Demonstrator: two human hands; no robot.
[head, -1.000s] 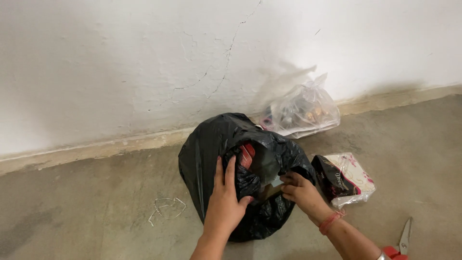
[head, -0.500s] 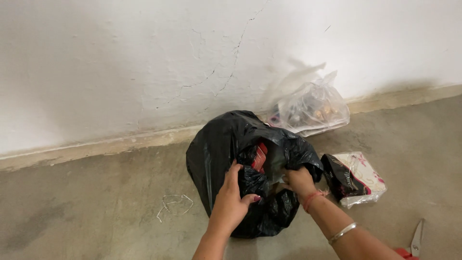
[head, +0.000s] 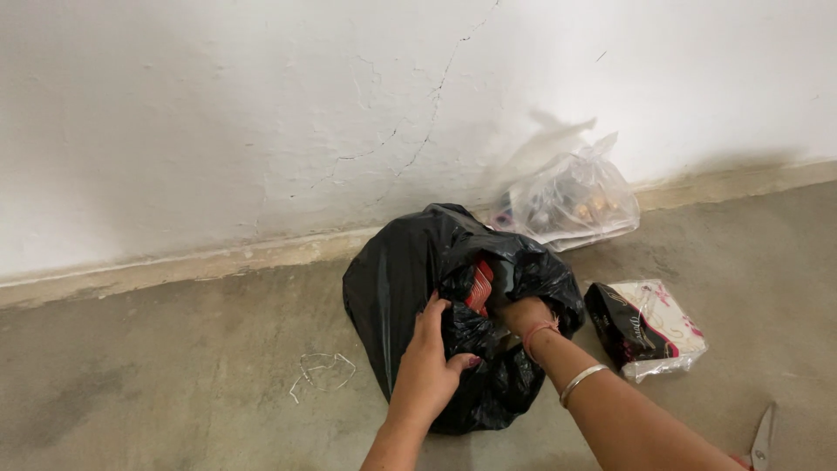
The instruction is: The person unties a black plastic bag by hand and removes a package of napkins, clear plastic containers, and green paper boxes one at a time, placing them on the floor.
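At centre frame on the concrete floor (head: 174,392), the crumpled black plastic bag (head: 392,279) is gripped by the left hand (head: 432,358), while the right hand (head: 521,316), outside half a second ago, is now buried inside, its grip hidden.

Left hand (head: 429,362) curled in a grip; right hand (head: 521,316) mostly hidden.

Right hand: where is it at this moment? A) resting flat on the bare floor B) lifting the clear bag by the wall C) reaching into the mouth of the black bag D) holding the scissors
C: the right hand is sunk into the opening of the black bag, while the left hand grips the bag's plastic.
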